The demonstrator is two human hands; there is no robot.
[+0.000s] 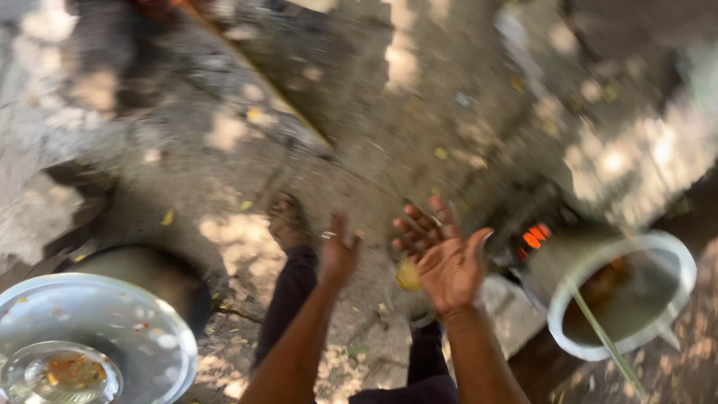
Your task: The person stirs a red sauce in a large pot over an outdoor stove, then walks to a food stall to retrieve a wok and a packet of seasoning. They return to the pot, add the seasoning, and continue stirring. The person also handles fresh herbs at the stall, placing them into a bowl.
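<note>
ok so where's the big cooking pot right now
In the head view the cooking pot sits at the lower right, just right of the right hand, with glowing embers at its upper left and a thin stick leaning in it.

steel plate [149,329] with bowl [63,372] | pot [636,299] over embers [534,237] | leaf-strewn ground [419,127]

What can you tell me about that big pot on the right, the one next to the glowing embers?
The pot looks like pale grey metal, round, with a thick light rim and sooty sides. It stands at the right, seemingly over a fire, with orange embers glowing just to its left. Inside is a brownish liquid. A thin green stick leans across its rim and into the liquid. Neither hand touches it; the right hand is open in the air to its left. The picture is blurred, so finer detail is lost.
</note>
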